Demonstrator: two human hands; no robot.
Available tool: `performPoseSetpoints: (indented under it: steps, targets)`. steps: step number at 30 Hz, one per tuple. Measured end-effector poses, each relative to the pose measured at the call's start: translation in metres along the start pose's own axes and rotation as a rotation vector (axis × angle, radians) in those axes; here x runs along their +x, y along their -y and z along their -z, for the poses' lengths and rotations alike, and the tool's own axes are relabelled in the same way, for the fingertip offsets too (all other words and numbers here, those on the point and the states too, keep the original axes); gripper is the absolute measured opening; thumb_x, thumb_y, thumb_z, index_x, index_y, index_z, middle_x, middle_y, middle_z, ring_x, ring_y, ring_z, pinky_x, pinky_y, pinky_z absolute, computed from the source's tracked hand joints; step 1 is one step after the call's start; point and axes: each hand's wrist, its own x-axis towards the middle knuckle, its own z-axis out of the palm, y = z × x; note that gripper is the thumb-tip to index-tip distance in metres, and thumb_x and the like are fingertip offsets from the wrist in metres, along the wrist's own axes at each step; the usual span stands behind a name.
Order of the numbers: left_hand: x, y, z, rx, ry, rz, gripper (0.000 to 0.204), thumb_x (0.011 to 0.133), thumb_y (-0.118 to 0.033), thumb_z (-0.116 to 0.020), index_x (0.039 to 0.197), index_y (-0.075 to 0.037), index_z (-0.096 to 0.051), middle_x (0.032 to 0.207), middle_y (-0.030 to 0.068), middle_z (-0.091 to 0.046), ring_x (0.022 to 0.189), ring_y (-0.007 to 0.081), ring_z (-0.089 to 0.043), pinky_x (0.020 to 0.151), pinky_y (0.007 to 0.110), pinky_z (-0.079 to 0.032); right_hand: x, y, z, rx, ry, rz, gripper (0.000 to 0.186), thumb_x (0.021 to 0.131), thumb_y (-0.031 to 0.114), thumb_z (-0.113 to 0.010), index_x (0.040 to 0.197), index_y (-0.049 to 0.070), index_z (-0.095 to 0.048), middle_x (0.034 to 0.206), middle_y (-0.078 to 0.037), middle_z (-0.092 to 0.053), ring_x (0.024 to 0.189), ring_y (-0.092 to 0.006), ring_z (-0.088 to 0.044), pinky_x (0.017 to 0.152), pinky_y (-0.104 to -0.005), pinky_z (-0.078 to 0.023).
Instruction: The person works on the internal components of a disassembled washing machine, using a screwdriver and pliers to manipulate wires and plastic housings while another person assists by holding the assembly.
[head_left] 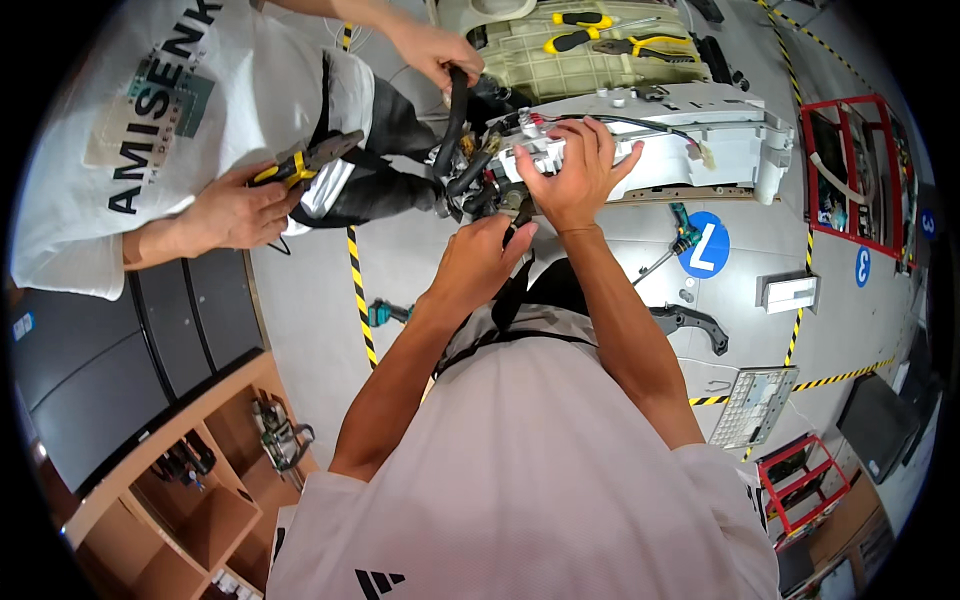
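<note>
My right hand (580,178) rests with fingers spread on a long white appliance-like housing (740,140), close to its left end. Beside it, my left hand (474,262) is closed at a cluster of metal fittings and wires (480,175). A dark piece shows at its fingers, too hidden to name. Across from me, a co-worker's hand (436,52) grips a thick black hose (453,122) that runs into the cluster. The co-worker's other hand (232,208) holds yellow-and-black pliers (305,162). A thin dark cable (650,122) lies along the housing.
Behind the housing, a pale ribbed panel (520,75) bears screwdrivers (575,40) and another pair of pliers (645,46). A teal power drill (684,228) and a black curved part (695,325) lie on the floor to the right. Red-framed racks (850,105) stand farther right.
</note>
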Motion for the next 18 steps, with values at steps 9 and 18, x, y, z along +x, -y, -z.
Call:
performPoseSetpoints:
  steps: [9, 18]
  targets:
    - [-0.001, 0.003, 0.005, -0.085, -0.004, 0.041, 0.037, 0.092, -0.030, -0.068, 0.076, 0.000, -0.052, 0.067, 0.0157, -0.059, 0.057, 0.0330, -0.056, 0.056, 0.041, -0.045, 0.000, 0.002, 0.010, 0.053, 0.085, -0.009, 0.040, 0.071, 0.042, -0.083, 0.091, 0.012, -0.065, 0.112, 0.003, -0.064, 0.123, -0.0249, -0.052, 0.111, -0.0664, -0.004]
    - [-0.009, 0.015, 0.009, -0.539, 0.119, 0.146, 0.022, 0.096, -0.011, -0.063, 0.110, 0.006, -0.063, 0.087, 0.0063, -0.060, 0.064, 0.0117, -0.065, 0.057, 0.024, -0.050, 0.005, 0.005, 0.027, 0.195, 0.137, -0.054, 0.047, 0.074, 0.041, -0.082, 0.106, 0.010, -0.066, 0.122, -0.005, -0.063, 0.126, -0.0299, -0.050, 0.111, -0.0674, -0.004]
